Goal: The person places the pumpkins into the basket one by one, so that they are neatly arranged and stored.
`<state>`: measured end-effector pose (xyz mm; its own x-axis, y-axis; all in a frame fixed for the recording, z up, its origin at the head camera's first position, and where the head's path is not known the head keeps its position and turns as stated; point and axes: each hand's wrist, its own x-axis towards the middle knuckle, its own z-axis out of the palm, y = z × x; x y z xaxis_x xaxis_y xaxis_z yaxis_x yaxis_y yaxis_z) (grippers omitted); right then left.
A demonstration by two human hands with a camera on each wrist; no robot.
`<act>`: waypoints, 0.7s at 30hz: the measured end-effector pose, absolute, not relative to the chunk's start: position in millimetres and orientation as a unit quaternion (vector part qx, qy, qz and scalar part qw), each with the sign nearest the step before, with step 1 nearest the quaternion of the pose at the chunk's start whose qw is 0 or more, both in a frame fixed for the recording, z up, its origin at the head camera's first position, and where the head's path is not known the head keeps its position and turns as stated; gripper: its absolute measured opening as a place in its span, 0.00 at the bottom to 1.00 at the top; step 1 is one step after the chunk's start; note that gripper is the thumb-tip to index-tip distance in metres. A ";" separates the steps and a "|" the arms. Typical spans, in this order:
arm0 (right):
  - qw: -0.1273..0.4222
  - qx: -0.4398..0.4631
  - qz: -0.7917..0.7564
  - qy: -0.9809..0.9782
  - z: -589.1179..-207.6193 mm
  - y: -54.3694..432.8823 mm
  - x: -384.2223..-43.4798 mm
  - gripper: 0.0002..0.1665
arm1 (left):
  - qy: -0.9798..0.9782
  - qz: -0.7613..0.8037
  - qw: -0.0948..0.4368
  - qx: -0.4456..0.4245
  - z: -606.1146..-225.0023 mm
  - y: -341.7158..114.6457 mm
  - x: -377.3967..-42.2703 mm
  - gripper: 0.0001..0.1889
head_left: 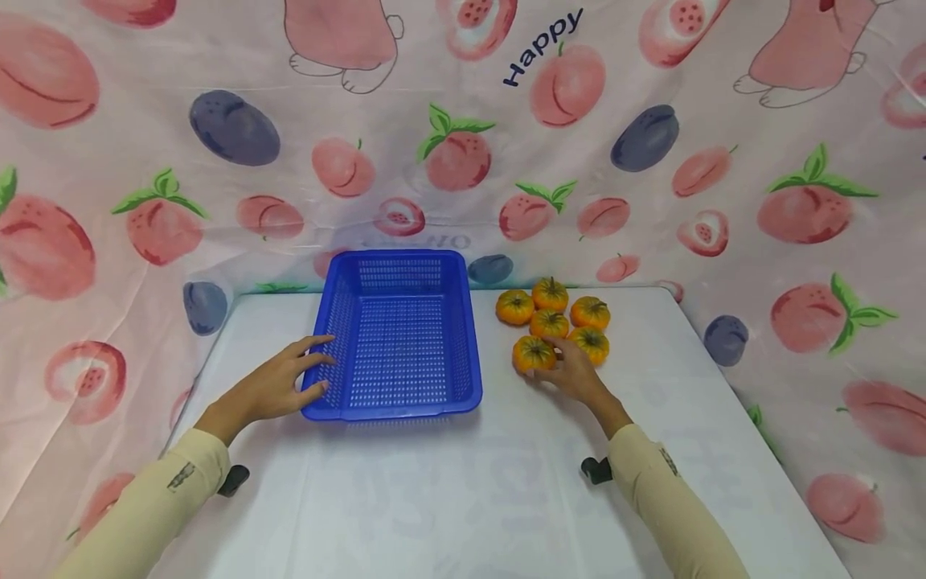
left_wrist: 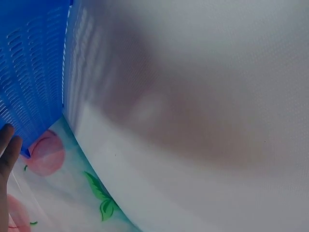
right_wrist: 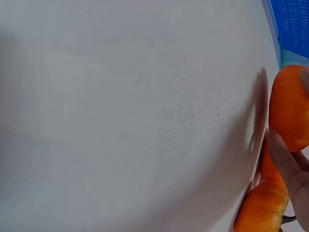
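Observation:
A blue plastic basket (head_left: 401,414) with perforated walls and floor stands on the white table, nothing inside it. At its left side my left hand (head_left: 271,388) has its fingers spread and fairly straight, fingertips over the rim. The left wrist view catches two fingertips (left_wrist: 9,145) close against the basket's side wall. To the right, my right hand (head_left: 573,374) grips a small orange pumpkin (head_left: 531,354) between thumb and fingers. In the right wrist view this pumpkin (right_wrist: 289,108) appears at the right edge, with a finger at its lower side.
Several more small pumpkins (head_left: 550,323) cluster just behind and right of the gripped one. A fruit-printed cloth (head_left: 405,177) hangs behind the table (head_left: 463,498) and down its sides. Dark wrist devices (head_left: 596,470) show beside both sleeves.

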<state>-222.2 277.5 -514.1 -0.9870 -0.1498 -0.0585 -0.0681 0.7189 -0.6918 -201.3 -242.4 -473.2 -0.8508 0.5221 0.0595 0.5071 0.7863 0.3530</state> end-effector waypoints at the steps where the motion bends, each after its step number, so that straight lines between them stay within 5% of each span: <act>1: 0.055 -0.060 -0.369 0.926 -513.3 277.6 -222.0 0.43 | 0.946 0.178 0.019 0.272 -473.1 -242.3 -201.0 0.21; 21: 0.018 -0.090 -0.385 0.918 -479.9 273.5 -222.4 0.44 | 0.946 0.176 0.009 0.272 -474.1 -242.0 -201.3 0.20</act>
